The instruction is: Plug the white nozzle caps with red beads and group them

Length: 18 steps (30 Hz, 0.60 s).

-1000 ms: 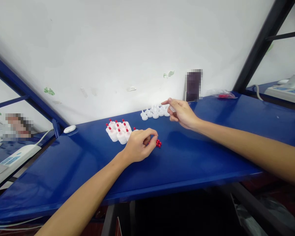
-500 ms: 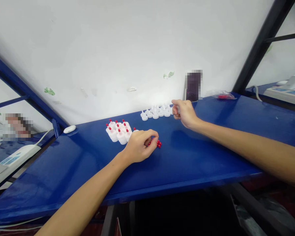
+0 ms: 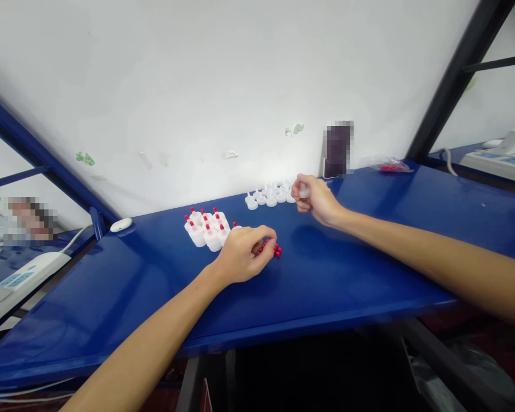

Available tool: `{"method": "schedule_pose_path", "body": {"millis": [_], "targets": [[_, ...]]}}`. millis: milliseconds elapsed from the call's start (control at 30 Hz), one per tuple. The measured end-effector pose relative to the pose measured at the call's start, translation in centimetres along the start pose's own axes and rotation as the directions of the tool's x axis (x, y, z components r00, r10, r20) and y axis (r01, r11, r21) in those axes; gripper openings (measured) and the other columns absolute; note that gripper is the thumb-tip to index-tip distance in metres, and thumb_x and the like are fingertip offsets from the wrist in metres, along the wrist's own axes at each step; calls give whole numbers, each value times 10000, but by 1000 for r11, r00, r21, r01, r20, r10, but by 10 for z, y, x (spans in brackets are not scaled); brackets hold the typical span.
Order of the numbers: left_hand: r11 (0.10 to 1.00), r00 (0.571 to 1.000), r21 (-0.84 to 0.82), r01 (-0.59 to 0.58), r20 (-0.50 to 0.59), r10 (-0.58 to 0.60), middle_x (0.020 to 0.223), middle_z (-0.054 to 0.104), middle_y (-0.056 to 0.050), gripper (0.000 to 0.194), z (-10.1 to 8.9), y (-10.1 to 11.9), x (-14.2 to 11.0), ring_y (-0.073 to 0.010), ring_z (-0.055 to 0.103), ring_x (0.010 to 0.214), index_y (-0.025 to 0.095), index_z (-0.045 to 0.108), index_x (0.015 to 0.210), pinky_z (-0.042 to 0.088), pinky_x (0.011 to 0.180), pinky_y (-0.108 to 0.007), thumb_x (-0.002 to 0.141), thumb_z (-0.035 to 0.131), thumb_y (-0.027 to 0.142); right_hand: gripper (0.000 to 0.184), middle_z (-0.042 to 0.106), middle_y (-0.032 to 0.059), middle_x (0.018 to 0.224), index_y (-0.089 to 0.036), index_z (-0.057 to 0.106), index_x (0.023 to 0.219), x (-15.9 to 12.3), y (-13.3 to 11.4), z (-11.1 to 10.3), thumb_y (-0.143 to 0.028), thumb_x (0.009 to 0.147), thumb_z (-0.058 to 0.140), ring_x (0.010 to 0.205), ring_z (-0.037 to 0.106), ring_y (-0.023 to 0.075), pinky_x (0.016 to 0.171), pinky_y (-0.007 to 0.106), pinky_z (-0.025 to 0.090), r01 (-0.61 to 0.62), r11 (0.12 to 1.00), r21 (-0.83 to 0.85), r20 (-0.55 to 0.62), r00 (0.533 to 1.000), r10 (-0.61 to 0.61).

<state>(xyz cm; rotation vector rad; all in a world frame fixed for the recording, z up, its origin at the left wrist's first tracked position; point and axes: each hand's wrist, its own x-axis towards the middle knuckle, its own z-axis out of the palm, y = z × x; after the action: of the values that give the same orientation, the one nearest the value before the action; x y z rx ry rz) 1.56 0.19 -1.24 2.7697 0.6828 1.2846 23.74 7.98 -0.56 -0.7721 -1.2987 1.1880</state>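
My left hand (image 3: 242, 252) rests on the blue table (image 3: 326, 274), its fingers curled and pinched over a small heap of red caps (image 3: 276, 249). Just left of it stands a cluster of white bottles with red caps (image 3: 206, 226). My right hand (image 3: 315, 197) is farther back, closed round one white uncapped piece lifted from the group of white pieces (image 3: 268, 197) beside it.
A dark blurred object (image 3: 338, 150) leans on the white wall at the back. A clear bag with red parts (image 3: 386, 166) lies to its right. A white oval object (image 3: 121, 225) sits at the table's left rear. Power strips lie on side benches.
My right hand closed from an open pinch onto a white piece at the end of the row and drew it slightly back. My left hand stayed over the red caps.
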Motion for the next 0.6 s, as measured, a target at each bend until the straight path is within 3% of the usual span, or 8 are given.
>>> {"method": "schedule_pose_path", "body": {"millis": [100,200,400,600], "targets": [[1000,1000,5,-5,-5,5,508,424,91,93,0,0,1,-60,400,450,175,613,855,357,501,-201,917,554,141,473,463,-27,624,-199,570,671,0,1,1,-622,869,648,433,393,73,421,258,296,49,999,12,8,999,-49],[1000,1000,4,-10,-7,10,507,429,90,91,-1,0,1,-61,404,449,176,615,859,357,499,-202,918,555,141,487,429,-48,588,-192,596,692,1,3,-1,-646,834,701,428,381,61,418,243,288,97,995,24,-29,995,-96],[1000,1000,3,-16,-12,16,507,429,91,89,0,-1,0,-60,404,451,176,614,860,357,502,-199,916,557,136,465,488,-39,670,-166,635,705,1,1,-3,-601,788,777,375,368,22,366,237,282,51,998,44,-34,998,-49],[1000,1000,3,-17,-13,17,511,424,92,91,-1,0,1,-57,406,454,174,614,859,353,502,-196,919,556,137,498,606,8,723,-176,620,734,0,-1,-3,-658,827,701,373,421,36,336,234,328,37,999,4,-15,999,-37]]}}
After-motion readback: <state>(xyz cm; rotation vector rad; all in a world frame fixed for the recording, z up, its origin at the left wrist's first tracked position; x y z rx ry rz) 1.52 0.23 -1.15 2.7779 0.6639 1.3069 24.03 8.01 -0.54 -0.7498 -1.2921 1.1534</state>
